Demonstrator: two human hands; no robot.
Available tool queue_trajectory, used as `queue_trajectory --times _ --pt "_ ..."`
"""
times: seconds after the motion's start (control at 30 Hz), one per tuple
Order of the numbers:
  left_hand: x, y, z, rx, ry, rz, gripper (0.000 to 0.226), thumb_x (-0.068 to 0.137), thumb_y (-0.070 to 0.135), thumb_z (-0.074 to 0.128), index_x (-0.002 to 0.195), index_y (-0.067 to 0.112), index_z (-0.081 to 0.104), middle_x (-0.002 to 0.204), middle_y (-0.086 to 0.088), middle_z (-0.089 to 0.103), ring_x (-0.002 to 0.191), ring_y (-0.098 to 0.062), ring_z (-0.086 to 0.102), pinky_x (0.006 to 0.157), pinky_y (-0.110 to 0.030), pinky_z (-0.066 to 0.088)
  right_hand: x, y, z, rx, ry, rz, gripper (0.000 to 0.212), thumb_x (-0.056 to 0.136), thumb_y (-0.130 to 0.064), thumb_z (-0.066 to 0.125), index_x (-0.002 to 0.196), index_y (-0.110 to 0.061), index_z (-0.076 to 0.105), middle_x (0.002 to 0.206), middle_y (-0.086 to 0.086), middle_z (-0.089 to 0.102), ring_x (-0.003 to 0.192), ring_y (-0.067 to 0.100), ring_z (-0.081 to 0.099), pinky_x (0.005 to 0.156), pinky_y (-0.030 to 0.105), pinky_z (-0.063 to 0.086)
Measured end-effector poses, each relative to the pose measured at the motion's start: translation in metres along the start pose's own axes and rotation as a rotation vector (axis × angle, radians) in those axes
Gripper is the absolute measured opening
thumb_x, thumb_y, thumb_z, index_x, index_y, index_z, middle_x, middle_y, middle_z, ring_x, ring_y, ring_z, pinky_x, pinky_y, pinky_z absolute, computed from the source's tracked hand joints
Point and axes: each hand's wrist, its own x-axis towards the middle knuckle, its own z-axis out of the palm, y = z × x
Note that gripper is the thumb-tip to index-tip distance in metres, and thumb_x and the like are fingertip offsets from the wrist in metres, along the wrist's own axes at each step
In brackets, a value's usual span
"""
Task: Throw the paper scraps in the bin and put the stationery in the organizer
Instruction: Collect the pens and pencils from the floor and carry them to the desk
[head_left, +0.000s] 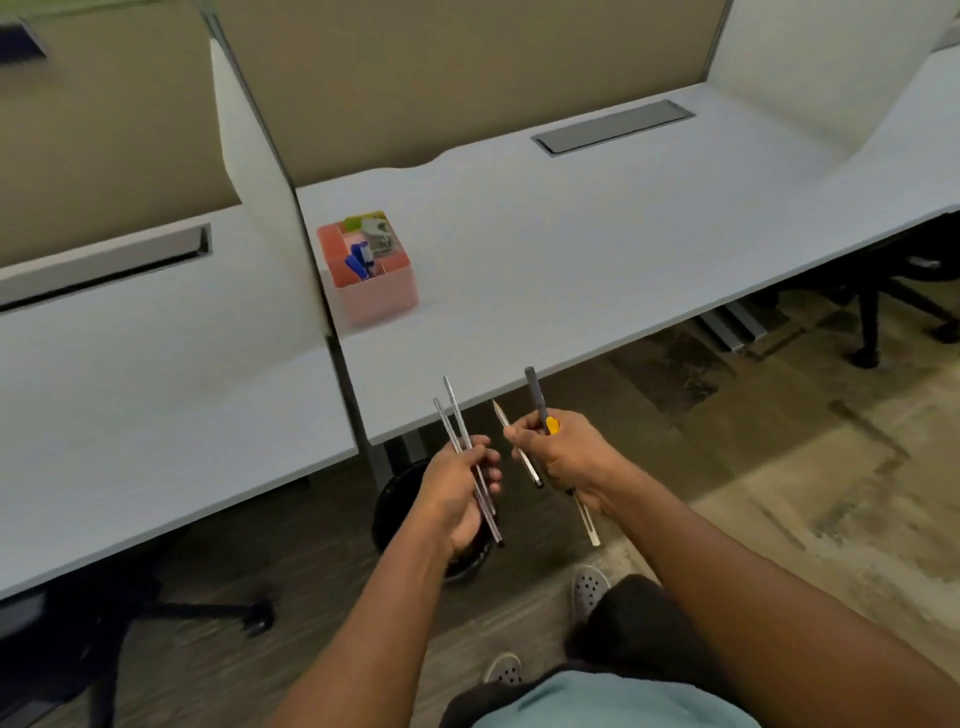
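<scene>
My left hand (460, 491) grips two thin silver pens (457, 426) that point up and away from me. My right hand (563, 454) holds a pencil (500, 413) with its tip up, a dark grey pen (534, 392) and something with a yellow part (551, 425); a pale strip (589, 522) sticks out below the fist. Both hands hover in front of the desk edge, above a black bin (400, 499) on the floor, which my left arm partly hides. The pink organizer (379, 299) stands on the white desk (571, 249) near the divider, with blue pens and a grey item inside.
A grey cable tray lid (613, 127) sits at the back of the desk. Beige partition panels (441, 78) rise behind, and a white divider (270, 234) separates a second desk on the left. Office chair bases (893, 306) stand on the floor right and left.
</scene>
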Motion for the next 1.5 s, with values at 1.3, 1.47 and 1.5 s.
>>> queue_trajectory --times 1.3,1.47,1.5 --pt "0.23 0.334 -0.017 -0.312 0.542 0.367 0.02 0.086 -0.001 0.041 0.093 0.008 0.058 0.06 -0.004 0.049 0.053 -0.015 0.045 0.053 -0.029 0.043 0.382 -0.256 0.052 0.335 -0.475 0.308 0.024 0.102 -0.014 0.038 0.095 -0.002 0.057 0.073 0.013 0.071 0.065 0.021 0.067 0.061 0.031 0.056" --pt "0.265 0.38 -0.039 -0.168 0.51 0.518 0.02 0.095 -0.003 0.038 0.094 0.011 0.052 0.075 -0.007 0.058 0.071 -0.019 0.058 0.074 -0.032 0.049 0.434 -0.281 0.071 0.176 -0.446 0.15 0.029 0.104 -0.023 0.035 0.091 -0.011 0.057 0.094 0.011 0.075 0.083 0.021 0.067 0.072 0.033 0.053" --pt "0.274 0.385 -0.045 -0.132 0.514 0.527 0.019 0.097 -0.002 0.038 0.094 0.012 0.051 0.081 -0.008 0.061 0.078 -0.021 0.062 0.078 -0.032 0.05 0.442 -0.283 0.073 0.145 -0.437 0.131 0.03 0.104 -0.026 0.035 0.089 -0.011 0.056 0.091 0.008 0.075 0.082 0.019 0.066 0.074 0.032 0.051"
